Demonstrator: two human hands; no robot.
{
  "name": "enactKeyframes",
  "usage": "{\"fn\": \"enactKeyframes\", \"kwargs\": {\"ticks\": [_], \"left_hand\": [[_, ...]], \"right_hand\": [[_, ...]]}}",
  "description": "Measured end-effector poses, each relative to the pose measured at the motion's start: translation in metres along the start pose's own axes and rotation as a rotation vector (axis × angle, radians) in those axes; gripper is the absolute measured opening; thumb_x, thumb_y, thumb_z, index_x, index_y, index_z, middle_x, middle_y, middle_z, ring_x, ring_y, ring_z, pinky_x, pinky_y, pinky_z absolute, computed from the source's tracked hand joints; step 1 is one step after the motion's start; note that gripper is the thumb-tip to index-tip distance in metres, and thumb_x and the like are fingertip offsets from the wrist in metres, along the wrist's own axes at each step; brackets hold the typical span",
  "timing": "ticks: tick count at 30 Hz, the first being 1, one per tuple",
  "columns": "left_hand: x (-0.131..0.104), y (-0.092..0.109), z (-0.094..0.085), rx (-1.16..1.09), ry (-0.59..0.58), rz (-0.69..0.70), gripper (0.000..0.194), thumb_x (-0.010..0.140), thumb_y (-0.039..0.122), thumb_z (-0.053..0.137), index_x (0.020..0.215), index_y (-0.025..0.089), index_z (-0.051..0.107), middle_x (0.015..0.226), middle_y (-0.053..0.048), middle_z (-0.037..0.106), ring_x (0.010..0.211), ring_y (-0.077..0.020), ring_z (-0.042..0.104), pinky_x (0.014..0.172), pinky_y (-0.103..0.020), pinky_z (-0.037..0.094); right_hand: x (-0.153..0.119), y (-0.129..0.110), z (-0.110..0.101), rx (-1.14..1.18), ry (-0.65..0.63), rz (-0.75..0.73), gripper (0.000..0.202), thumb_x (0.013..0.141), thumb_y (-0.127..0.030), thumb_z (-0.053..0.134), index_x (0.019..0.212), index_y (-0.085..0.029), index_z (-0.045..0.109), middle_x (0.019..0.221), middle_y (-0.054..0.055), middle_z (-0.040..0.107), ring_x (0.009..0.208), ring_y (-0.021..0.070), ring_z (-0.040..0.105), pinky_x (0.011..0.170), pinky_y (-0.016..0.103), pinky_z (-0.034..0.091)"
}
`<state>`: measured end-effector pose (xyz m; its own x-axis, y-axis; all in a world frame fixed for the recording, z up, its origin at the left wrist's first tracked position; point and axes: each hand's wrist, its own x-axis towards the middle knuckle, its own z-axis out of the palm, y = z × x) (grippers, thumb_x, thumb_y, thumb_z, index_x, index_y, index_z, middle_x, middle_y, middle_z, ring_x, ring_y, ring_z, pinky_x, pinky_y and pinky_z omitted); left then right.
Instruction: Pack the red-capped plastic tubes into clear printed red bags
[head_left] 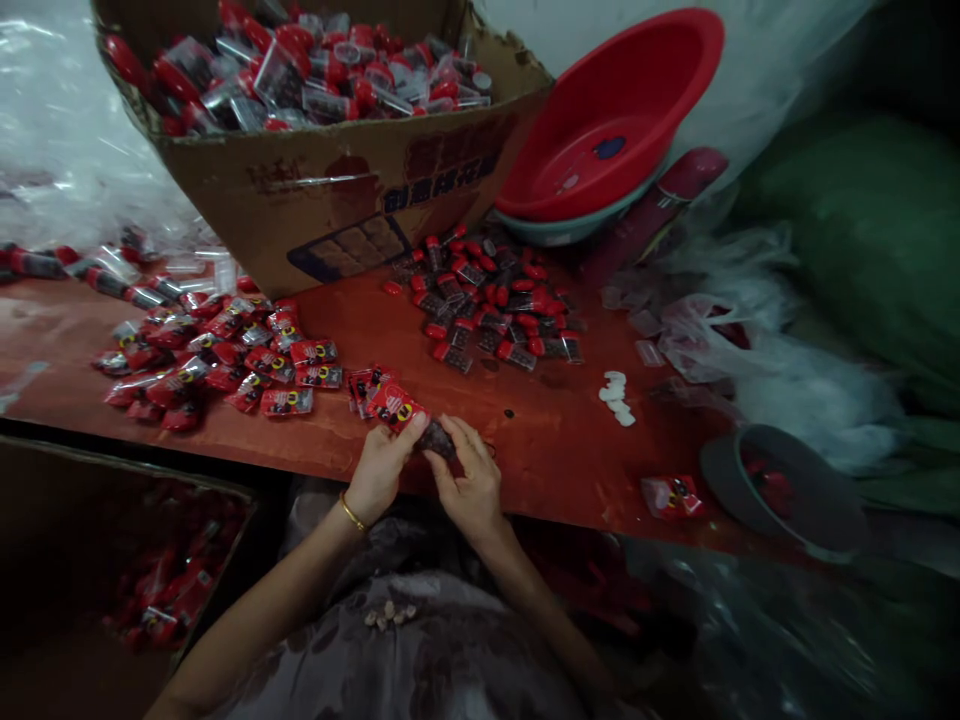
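Note:
My left hand, with a gold bracelet at the wrist, pinches a red printed packet at the table's front edge. Fingers of my right hand are closed round a small dark, clear-sided container, which meets the packet's open end. Whether the container is partly inside the packet cannot be made out. Beside my left hand lie a few more red packets. A heap of filled red packets spreads to the left, and small red-capped containers are piled beyond my hands.
Behind stands a cardboard box full of red-capped containers. A red basin and a dark red bottle are at the back right. White pieces, a single packet and a grey bowl lie right. A lower box holds packets.

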<state>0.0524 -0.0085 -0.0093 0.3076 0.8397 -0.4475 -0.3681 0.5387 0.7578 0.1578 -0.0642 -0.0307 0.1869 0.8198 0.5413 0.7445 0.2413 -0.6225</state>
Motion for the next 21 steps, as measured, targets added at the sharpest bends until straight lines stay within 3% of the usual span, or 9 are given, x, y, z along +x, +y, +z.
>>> {"fn": "enactKeyframes", "kwargs": {"ticks": [5,8,11,14,17,21], "left_hand": [[-0.003,-0.004,0.006,-0.1,-0.074,0.03,0.032,0.051,0.034,0.083,0.073,0.015,0.072,0.07,-0.001,0.069,0.066,-0.0113,0.059,0.071,-0.024,0.046],[-0.005,-0.001,0.007,-0.093,-0.091,0.057,0.031,0.047,0.03,0.085,0.072,0.015,0.072,0.07,-0.001,0.069,0.068,-0.0117,0.06,0.073,-0.024,0.046],[-0.003,0.006,0.005,-0.125,-0.003,0.103,0.03,0.054,0.04,0.08,0.066,0.014,0.069,0.065,-0.001,0.067,0.064,-0.0121,0.059,0.069,-0.025,0.046],[0.0,0.011,0.001,-0.112,0.091,0.118,0.031,0.054,0.039,0.08,0.067,0.013,0.069,0.067,-0.002,0.068,0.063,-0.0126,0.06,0.068,-0.026,0.047],[-0.001,0.01,-0.003,-0.02,0.038,0.095,0.029,0.056,0.034,0.079,0.073,0.011,0.072,0.072,-0.005,0.07,0.067,-0.0143,0.061,0.07,-0.026,0.047],[-0.005,0.007,-0.008,0.059,-0.067,0.074,0.022,0.056,0.029,0.079,0.066,0.013,0.07,0.065,-0.001,0.067,0.06,-0.0119,0.058,0.064,-0.024,0.046]], "right_hand": [[0.003,-0.006,0.006,-0.019,0.055,-0.01,0.045,0.087,-0.018,0.051,0.131,-0.021,0.047,0.113,0.012,0.064,0.106,0.0217,0.06,0.092,0.038,0.052],[0.009,-0.008,0.006,0.019,0.027,-0.011,0.043,0.087,-0.019,0.051,0.13,-0.021,0.049,0.112,0.011,0.065,0.103,0.0208,0.062,0.091,0.036,0.052],[0.011,-0.009,0.007,0.065,-0.024,0.019,0.041,0.086,-0.023,0.055,0.126,-0.024,0.053,0.112,0.009,0.065,0.103,0.0202,0.062,0.092,0.036,0.051],[0.008,-0.011,0.009,0.075,-0.042,0.017,0.041,0.084,-0.024,0.057,0.125,-0.024,0.054,0.112,0.008,0.066,0.102,0.0199,0.063,0.091,0.035,0.052],[0.003,-0.012,0.011,0.077,-0.029,0.024,0.041,0.083,-0.025,0.059,0.123,-0.023,0.055,0.109,0.009,0.067,0.099,0.0205,0.065,0.087,0.034,0.054],[0.003,-0.013,0.011,0.123,-0.07,0.125,0.044,0.08,-0.025,0.061,0.123,-0.022,0.054,0.109,0.009,0.068,0.096,0.0211,0.066,0.084,0.034,0.055]]}}
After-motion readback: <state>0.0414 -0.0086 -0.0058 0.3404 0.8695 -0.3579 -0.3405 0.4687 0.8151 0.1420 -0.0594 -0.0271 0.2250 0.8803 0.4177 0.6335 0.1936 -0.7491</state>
